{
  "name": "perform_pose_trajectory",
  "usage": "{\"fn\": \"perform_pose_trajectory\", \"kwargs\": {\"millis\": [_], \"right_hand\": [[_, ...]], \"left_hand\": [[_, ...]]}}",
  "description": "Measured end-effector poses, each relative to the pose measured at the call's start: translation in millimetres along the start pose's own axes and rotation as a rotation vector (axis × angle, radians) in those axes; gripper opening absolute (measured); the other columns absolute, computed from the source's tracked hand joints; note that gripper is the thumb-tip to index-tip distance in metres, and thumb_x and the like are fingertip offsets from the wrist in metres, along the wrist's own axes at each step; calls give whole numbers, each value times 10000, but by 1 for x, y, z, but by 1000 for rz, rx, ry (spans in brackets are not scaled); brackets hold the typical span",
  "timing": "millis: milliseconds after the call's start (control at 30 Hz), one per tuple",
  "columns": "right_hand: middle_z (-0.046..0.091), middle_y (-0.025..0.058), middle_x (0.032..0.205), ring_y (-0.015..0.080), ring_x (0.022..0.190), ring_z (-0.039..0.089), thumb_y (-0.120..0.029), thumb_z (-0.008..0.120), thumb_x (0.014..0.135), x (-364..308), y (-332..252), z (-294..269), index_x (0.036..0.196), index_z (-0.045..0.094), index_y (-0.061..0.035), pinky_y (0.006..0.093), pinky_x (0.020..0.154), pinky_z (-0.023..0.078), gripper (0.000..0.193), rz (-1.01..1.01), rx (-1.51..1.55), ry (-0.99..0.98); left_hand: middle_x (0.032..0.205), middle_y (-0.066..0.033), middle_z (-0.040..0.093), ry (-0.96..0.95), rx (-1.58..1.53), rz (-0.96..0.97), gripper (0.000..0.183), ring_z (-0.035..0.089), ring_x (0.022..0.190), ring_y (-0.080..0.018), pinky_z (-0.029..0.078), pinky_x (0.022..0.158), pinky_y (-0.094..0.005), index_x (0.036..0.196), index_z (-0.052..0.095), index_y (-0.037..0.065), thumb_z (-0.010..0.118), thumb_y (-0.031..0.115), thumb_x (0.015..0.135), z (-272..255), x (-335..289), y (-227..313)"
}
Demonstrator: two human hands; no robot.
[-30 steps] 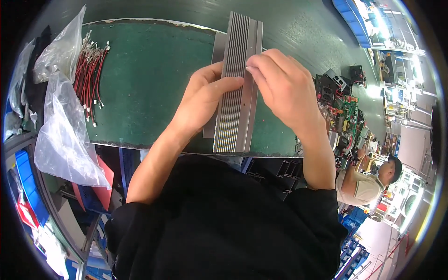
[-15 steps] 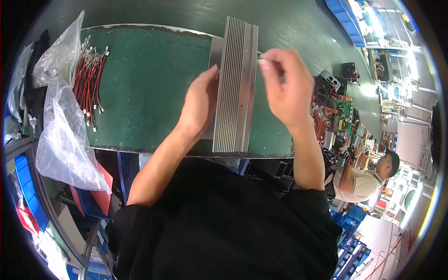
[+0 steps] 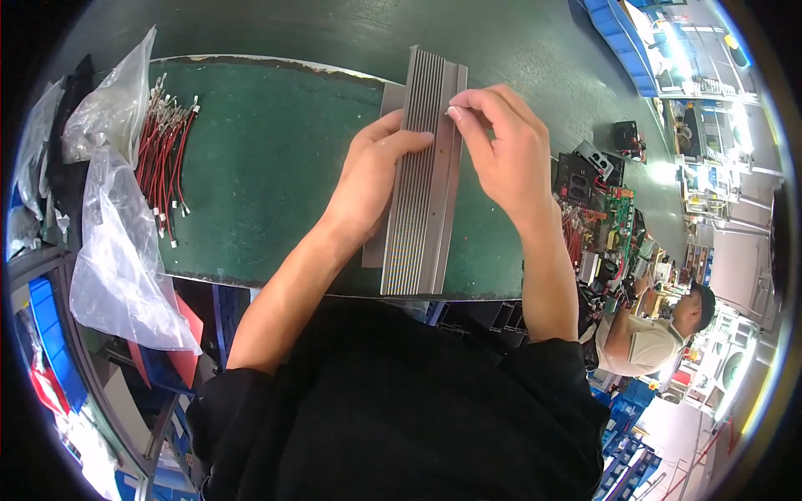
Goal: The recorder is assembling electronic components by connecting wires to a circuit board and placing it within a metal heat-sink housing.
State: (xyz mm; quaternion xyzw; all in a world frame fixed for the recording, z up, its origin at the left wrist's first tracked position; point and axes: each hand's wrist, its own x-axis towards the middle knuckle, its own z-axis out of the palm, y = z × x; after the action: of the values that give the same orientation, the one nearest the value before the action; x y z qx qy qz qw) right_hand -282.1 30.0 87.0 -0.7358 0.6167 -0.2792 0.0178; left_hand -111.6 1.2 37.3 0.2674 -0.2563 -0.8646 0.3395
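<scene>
A long aluminium heatsink [image 3: 415, 209] with parallel fins and a smooth, drilled strip along its right side stands over the green bench top. My left hand [image 3: 359, 184] grips it from the left, thumb laid across the fins and the other fingers partly hidden behind. At the upper right of the strip, my right hand [image 3: 511, 154] pinches thumb and forefinger together against the metal. Whatever lies between those fingertips is too small to make out. A flat grey metal plate [image 3: 373, 255] shows behind the heatsink, on its left.
Red and black wires with white connectors [image 3: 163, 167] lie on the bench's left. Clear plastic bags [image 3: 121, 259] hang over that edge. To the right are circuit boards [image 3: 620, 204] and black parts [image 3: 576, 175]. Beyond them sits a person in a dark cap [image 3: 647, 338].
My left thumb has come over onto the fins. My right hand has moved left, bringing its pinched fingertips onto the strip. The heatsink sits slightly lower in view.
</scene>
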Motion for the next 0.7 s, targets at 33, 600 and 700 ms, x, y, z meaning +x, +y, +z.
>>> {"fn": "perform_pose_trajectory", "kwargs": {"millis": [33, 600, 700], "right_hand": [[671, 93, 905, 212, 739, 666, -59, 698, 904, 1, 0, 0, 985, 684, -5, 307, 679, 529, 98, -65, -99, 1], [647, 108, 890, 289, 743, 647, -58, 672, 906, 10, -10, -7, 959, 663, -15, 356, 665, 513, 69, -120, -134, -109], [642, 113, 885, 293, 735, 642, -58, 673, 905, 13, -10, -8, 961, 659, -19, 356, 656, 510, 70, -96, -141, -145]], "left_hand": [[906, -64, 658, -16, -24, 6, 201, 639, 736, -129, 533, 665, -269, 1093, 614, -6, 528, 96, 942, 0, 2, 1], [900, -59, 659, -3, -45, 17, 195, 633, 769, -136, 538, 717, -286, 1065, 622, -11, 546, 92, 918, -3, 7, -3], [910, -63, 657, -35, -102, 7, 215, 634, 769, -137, 538, 713, -288, 1090, 609, -13, 559, 105, 917, -5, 5, 0]]}}
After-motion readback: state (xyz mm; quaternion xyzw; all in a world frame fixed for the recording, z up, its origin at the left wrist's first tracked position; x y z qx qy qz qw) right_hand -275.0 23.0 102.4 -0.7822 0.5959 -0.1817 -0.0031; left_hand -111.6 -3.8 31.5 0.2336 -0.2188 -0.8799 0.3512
